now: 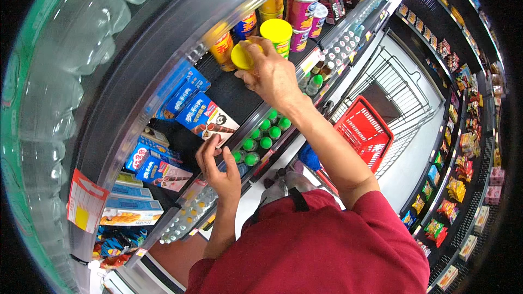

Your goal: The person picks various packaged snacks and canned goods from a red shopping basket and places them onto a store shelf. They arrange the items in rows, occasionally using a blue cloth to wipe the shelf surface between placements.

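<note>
My right hand (pixel 273 73) grips a canister by its yellow lid (pixel 241 56), on a black store shelf (pixel 222 83); the fingers hide most of its body. Just behind that hand stands a green canister (pixel 281 43) with a yellow lid. An orange canister (pixel 222 49) is on the other side of the gripped one. Fingers apart, my left hand (pixel 222 175) is at the shelf's front edge, close to a blue and white wafer-roll box (pixel 206 116). Whether its fingertips touch the box I cannot tell.
Purple canisters (pixel 300 8) stand farther along the shelf. Green-capped bottles (pixel 265 130) fill the level below. A wire shopping cart (pixel 408 90) with a red basket (pixel 363 134) is at my right. Snack shelves (pixel 453 163) line the aisle's far side. Large clear bottles (pixel 81 45) sit above.
</note>
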Tool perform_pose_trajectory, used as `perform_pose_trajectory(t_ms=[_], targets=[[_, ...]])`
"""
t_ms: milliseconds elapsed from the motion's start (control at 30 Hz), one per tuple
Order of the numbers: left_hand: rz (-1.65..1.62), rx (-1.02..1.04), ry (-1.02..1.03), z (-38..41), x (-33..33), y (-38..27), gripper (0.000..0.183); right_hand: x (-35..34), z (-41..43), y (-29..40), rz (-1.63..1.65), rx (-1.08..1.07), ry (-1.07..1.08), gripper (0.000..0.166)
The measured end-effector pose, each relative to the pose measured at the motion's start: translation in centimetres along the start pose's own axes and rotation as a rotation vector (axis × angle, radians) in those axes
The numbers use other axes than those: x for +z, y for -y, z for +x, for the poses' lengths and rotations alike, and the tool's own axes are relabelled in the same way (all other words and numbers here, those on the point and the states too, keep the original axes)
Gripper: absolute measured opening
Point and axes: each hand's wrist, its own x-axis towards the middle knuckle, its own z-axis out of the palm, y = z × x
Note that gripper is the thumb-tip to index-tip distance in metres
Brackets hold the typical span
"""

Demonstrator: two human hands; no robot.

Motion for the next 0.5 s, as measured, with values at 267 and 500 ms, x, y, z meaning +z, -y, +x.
perform_pose_trajectory(t_ms=[267, 500], targets=[[-0.046, 0.04, 0.1, -0.1, 2.3, -1.1, 0.034, -0.3, -0.1, 0.0, -0.068, -0.002, 0.011, 0.074], [-0.08, 0.07, 0.141, 0.6, 4.1, -2.0, 0.033, -1.0, -1.1, -0.8, 0.005, -0.032, 0.02, 0.059]])
